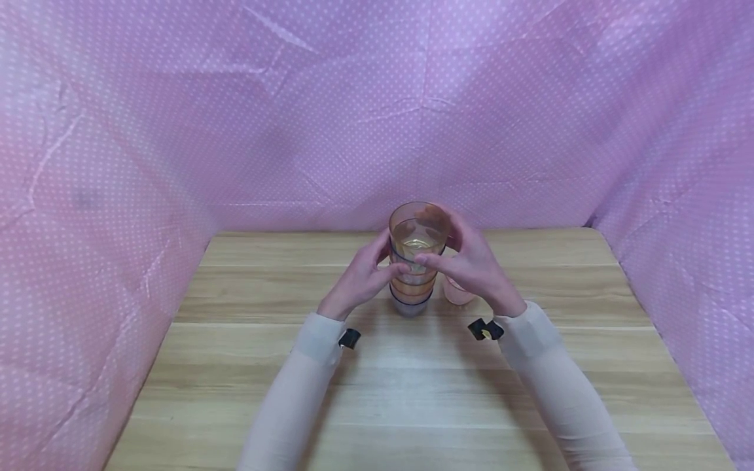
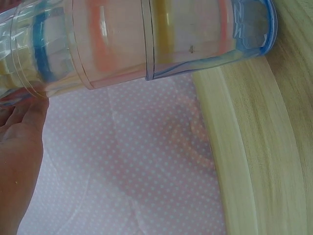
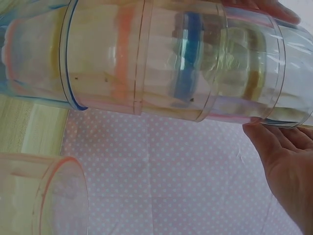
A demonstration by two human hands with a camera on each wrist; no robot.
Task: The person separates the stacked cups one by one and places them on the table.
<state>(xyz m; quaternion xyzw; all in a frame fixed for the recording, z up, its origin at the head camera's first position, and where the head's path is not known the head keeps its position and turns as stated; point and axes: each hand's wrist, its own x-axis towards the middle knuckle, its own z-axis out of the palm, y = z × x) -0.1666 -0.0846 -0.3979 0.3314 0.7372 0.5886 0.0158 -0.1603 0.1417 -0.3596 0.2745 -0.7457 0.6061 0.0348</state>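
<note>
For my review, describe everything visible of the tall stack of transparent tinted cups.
The tall stack of transparent tinted cups looks like glossy plastic: nested tumblers whose blue, orange and yellowish bands show through the walls. It is upright, with an amber-tinted cup mouth-up on top and a bluish cup at the bottom. The person's left hand and right hand grip its upper part from opposite sides. Whether its base touches the pale wood-grain table is unclear.

Cup stack (image 1: 412,289): upright, between two hands.
Left hand (image 1: 364,271): holds the stack.
Right hand (image 1: 474,265): holds it also.
Pink cup (image 1: 457,296): just beside.
</note>
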